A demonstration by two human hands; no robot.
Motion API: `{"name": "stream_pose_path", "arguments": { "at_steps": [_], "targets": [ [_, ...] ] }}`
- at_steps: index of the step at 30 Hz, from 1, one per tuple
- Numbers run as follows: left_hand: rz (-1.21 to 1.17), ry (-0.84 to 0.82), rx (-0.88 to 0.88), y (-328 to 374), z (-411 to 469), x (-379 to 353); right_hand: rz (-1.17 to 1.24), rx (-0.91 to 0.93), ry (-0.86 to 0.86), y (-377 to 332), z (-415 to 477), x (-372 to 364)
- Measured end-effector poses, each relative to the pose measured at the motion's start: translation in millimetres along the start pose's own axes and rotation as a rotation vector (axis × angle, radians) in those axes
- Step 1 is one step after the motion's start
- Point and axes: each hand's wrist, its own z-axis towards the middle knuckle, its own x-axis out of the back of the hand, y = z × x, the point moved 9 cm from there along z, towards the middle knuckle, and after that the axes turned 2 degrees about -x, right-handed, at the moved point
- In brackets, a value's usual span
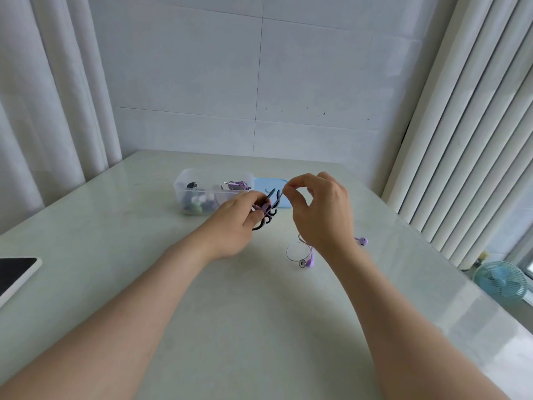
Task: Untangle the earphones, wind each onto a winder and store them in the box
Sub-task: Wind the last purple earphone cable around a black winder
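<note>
Counter (259,313), pale and glossy, fills the lower view and carries everything. Behind it stands a tiled wall (259,67), with a curtain (43,96) to the left and ribbed white blinds (476,111) to the right. A small blue fan (500,280) sits low beyond the counter's right edge, and a dark tablet (14,274) lies at the left edge, well apart from the work. A clear box (184,183) stands at the far middle, with wound earphones inside, one of them purple; how many it holds cannot be told. A blue lid (269,183) lies just beside the box on its right, partly hidden by the hands.

The left hand (233,223) is raised in front of the box, its grip clamped on a dark winder (268,215), fingers and thumb curled round it where purple turns already sit. The right hand (323,209) is level with it, thumb and forefinger pinched together on the thin cord (291,252) near the winder's tip, the other fingers loosely bent. The cord drops behind that wrist to a loose loop on the counter.

One box, one lid, one winder in hand. Two purple earbuds lie on the counter: one (310,262) at the loop's near end, the other (362,241) right of the wrist.
</note>
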Motion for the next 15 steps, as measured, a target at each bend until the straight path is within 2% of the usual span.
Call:
{"name": "stream_pose_path", "arguments": {
  "at_steps": [4,8,12,15],
  "targets": [
    [0.068,-0.009,-0.043,5,2,-2,-0.061,0.009,0.009,-1,-1,-1],
    [-0.003,0.028,-0.098,15,0,0,-0.074,-0.019,0.018,5,1,-2],
    [-0.262,0.110,-0.057,17,1,8,0.000,-0.154,-0.133,25,4,-18],
    [-0.526,0.173,0.011,9,1,15,0.048,-0.168,-0.274,21,-2,-32]
  ]
}}
